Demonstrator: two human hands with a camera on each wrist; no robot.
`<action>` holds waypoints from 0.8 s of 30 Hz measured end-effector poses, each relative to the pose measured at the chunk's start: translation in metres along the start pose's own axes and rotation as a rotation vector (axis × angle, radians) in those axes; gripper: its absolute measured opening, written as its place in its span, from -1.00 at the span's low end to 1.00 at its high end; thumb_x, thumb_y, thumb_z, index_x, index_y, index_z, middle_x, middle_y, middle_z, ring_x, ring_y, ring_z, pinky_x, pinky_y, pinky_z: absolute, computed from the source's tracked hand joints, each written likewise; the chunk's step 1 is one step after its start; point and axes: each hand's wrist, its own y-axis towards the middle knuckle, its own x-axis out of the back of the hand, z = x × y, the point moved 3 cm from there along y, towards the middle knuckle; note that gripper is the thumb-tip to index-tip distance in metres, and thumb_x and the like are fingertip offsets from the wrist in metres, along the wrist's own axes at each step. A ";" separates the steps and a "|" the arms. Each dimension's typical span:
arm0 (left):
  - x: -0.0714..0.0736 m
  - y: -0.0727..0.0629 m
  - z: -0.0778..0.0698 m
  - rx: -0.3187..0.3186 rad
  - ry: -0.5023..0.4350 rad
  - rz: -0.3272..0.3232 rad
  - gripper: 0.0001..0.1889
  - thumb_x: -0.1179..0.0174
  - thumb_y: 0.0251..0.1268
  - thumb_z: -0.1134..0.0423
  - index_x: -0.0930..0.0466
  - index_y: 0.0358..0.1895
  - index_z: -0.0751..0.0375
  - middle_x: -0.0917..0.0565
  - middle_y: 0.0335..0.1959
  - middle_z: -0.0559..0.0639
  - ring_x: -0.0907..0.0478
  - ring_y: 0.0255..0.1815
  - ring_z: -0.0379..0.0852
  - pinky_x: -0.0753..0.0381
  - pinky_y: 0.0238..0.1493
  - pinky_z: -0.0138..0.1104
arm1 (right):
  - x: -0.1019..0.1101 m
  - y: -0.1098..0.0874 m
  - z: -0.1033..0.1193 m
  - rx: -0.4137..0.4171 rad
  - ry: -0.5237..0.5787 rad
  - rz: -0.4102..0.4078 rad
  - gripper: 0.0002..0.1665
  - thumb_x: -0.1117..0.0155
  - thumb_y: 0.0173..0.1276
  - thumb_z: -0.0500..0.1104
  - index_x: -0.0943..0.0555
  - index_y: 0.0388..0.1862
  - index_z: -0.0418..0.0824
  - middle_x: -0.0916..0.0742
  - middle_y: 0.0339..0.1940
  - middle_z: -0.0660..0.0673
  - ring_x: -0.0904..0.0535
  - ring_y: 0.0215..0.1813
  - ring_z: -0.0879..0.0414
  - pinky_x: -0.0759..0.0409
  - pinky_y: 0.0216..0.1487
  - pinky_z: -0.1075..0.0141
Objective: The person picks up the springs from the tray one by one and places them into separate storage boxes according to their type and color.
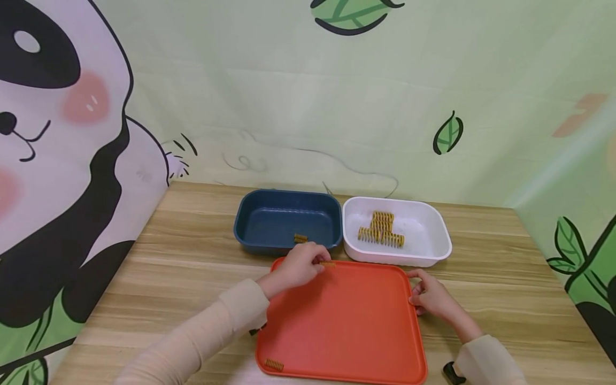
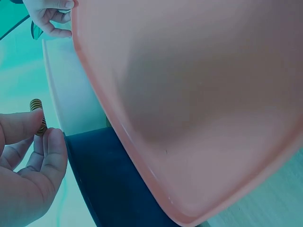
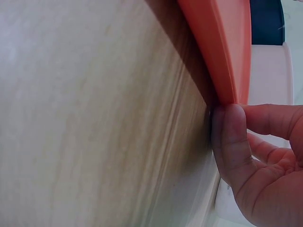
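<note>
A small gold coil spring is pinched between the thumb and fingers of my left hand. In the head view this hand is over the far edge of the red tray, close to the dark blue bin. My right hand grips the tray's right rim near its far corner, thumb and fingers on either side in the right wrist view. Another spring lies in the tray's near left corner. One more spring is inside the blue bin.
Right beside the blue bin stands a white bin with several gold springs clustered toward its left. Both bins sit on the wooden table behind the tray. A wall cloth printed with a panda and leaves rises at the table's back.
</note>
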 end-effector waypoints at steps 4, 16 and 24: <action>0.003 0.001 0.001 -0.011 0.004 -0.014 -0.83 -0.19 0.01 0.39 -0.59 -0.27 0.18 -0.56 -0.37 -0.01 -0.45 -0.33 -0.14 -0.47 -0.22 -0.35 | 0.000 0.000 0.000 -0.002 -0.003 0.002 -0.38 -0.07 0.01 -0.52 -0.21 0.12 -0.46 -0.47 -0.57 -0.14 -0.41 -0.66 0.13 -0.52 -0.63 0.27; 0.020 0.006 0.007 0.038 -0.026 -0.041 -0.84 -0.17 0.05 0.39 -0.58 -0.26 0.16 -0.54 -0.36 -0.03 -0.42 -0.32 -0.15 -0.48 -0.23 -0.36 | 0.000 0.000 0.000 0.000 -0.004 -0.004 -0.38 -0.07 0.00 -0.53 -0.21 0.12 -0.47 -0.47 -0.58 -0.16 -0.41 -0.67 0.12 -0.51 -0.64 0.27; 0.028 0.007 0.012 0.042 -0.012 -0.093 -0.86 -0.18 0.02 0.41 -0.60 -0.32 0.16 -0.55 -0.41 -0.02 -0.43 -0.38 -0.15 -0.47 -0.26 -0.35 | 0.000 0.000 0.001 -0.005 -0.009 -0.007 -0.38 -0.07 -0.01 -0.54 -0.22 0.11 -0.46 -0.47 -0.58 -0.14 -0.41 -0.67 0.13 -0.50 -0.64 0.28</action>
